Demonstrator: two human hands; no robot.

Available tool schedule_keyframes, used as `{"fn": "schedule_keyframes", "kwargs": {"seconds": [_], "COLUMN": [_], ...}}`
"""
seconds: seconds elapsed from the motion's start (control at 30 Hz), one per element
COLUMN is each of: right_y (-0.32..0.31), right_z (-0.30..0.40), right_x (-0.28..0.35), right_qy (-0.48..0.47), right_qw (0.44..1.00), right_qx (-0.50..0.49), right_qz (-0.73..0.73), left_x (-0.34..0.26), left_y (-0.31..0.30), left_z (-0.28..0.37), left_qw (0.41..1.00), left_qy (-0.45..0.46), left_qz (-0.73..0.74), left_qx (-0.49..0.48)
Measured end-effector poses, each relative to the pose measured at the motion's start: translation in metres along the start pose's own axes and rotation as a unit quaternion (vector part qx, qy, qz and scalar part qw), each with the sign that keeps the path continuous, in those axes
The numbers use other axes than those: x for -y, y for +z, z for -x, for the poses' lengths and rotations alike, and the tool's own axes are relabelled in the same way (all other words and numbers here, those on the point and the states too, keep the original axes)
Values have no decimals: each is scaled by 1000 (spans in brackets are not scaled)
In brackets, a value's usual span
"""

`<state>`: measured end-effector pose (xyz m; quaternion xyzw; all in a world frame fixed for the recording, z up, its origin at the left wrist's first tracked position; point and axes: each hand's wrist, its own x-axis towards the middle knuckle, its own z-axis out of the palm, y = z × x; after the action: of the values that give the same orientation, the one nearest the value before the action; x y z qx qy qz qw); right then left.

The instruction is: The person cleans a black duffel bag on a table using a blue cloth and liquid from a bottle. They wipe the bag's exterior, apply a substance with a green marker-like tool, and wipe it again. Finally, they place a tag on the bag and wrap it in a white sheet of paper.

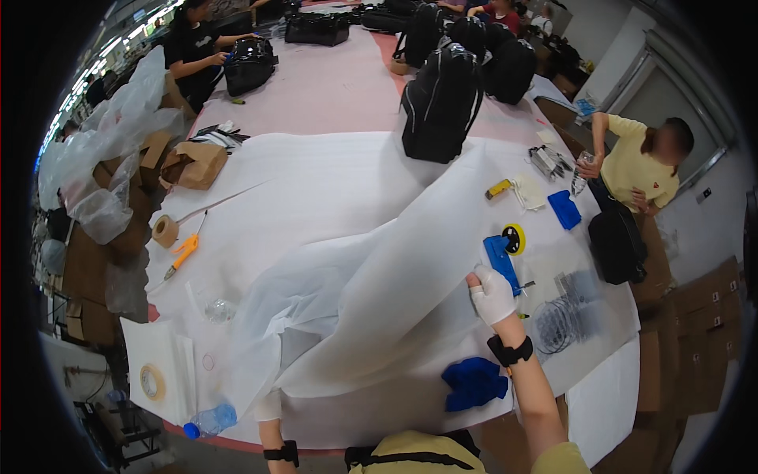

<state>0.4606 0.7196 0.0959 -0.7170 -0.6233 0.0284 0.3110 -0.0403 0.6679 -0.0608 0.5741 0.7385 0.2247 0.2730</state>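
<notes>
A large translucent white wrapping sheet (379,296), likely thin foam or plastic, billows and folds across the table before me. My right hand (492,295), in a white glove with the thumb tip bare, is closed on the sheet's right edge. Close by it lies a blue tape dispenser (502,263) with a yellow-rimmed wheel (514,239). My left hand (268,407), also gloved, is at the sheet's near left corner; the sheet covers its fingers, so its grip is hidden. Beyond the sheet, a black backpack (441,106) stands upright on the table.
At left are an orange air blow gun (186,249), a brown tape roll (164,231), paper sheets with a tape roll (153,382), and a blue-capped bottle (214,419). A blue cloth (474,384) lies near right. Co-workers stand at right (639,160) and far left (192,56).
</notes>
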Motion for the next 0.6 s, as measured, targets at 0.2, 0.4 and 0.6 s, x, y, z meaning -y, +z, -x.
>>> {"fn": "schedule_keyframes", "kwargs": {"seconds": [0.2,0.4,0.6], "right_y": [0,42,25], "right_z": [57,155,48], "right_x": [-23,-108,-144], "right_qy": [-48,49,166], "right_qw": [994,939,978], "right_qx": [-6,204,70], "right_qz": [100,271,-101], "left_x": [5,24,0], "left_y": [-6,-8,-41], "left_z": [-10,1,-46], "left_qw": [999,992,783], "left_qy": [-20,-48,-185], "left_qz": [19,84,586], "left_qx": [34,81,-94]}}
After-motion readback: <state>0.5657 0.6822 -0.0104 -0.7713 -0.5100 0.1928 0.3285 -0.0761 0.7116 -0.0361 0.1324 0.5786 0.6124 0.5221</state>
